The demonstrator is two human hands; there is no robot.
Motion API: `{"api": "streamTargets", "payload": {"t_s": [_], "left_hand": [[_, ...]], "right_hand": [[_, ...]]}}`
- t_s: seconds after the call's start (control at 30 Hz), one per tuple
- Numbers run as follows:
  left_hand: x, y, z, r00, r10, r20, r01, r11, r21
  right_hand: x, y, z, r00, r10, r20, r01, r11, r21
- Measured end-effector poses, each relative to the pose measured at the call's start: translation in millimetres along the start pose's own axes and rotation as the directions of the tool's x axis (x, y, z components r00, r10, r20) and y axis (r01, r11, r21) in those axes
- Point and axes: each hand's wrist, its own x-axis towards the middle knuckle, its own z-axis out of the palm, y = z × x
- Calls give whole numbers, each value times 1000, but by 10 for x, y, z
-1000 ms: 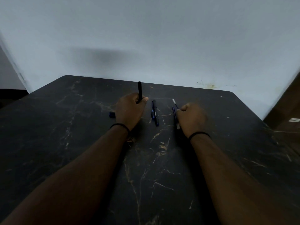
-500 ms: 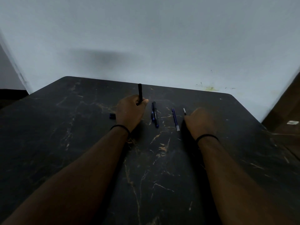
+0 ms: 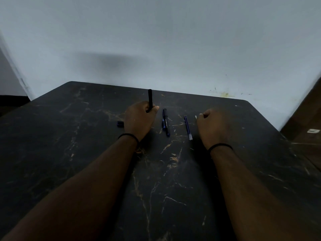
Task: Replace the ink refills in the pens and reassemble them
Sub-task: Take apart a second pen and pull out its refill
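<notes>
Nearest you, both forearms reach out over the dark marbled surface (image 3: 156,188), each with a black band at the wrist. Next, your right hand (image 3: 212,128): fingers curled shut, a small pale tip (image 3: 195,117) showing just past the knuckles, probably the end of a slim refill, though what the fingers enclose is hidden. Just left of it, lying loose: one blue refill (image 3: 188,127), its clear end toward you. Further left, also lying flat: one dark pen (image 3: 165,122) with blue trim, apparently assembled. Then your left hand (image 3: 139,120): fingers clenched around a black pen barrel (image 3: 150,100), held upright with its top above the fist. Left of that hand, touching nothing: a small dark blue cap (image 3: 120,124). Beyond, the surface's far edge and a pale wall. Risks, by judgement: the loose refill and the cap are round and could roll if your wrist or sleeve-side arm brushes them; the light is dim and the parts are dark on dark, so you may misjudge the barrel's opening and bend a refill tip, or mix the used refill with the fresh one, since nothing marks them apart.
</notes>
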Motion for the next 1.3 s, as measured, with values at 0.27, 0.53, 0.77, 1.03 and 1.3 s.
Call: {"api": "streamTargets", "payload": {"t_s": [0.27, 0.53, 0.77, 1.03, 1.3], "left_hand": [[-7, 14, -5, 1000, 15, -7, -15, 1000, 1], [-17, 33, -16, 999, 34, -8, -34, 999, 10], [-30, 36, -22, 999, 47, -1, -47, 998, 32], [-23, 40, -22, 1000, 26, 2, -26, 999, 26], [-31, 48, -20, 1000, 23, -6, -23, 1000, 16]], "right_hand": [[-127, -169, 70, 979, -54, 197, 83, 986, -144], [-156, -207, 48, 970, 2, 244, 33, 989, -141], [-166, -246, 7, 964, -6, 266, 47, 988, -150], [-225, -316, -23, 967, -32, 253, 77, 982, -172], [-231, -417, -59, 981, -143, 134, 155, 985, -79]]}}
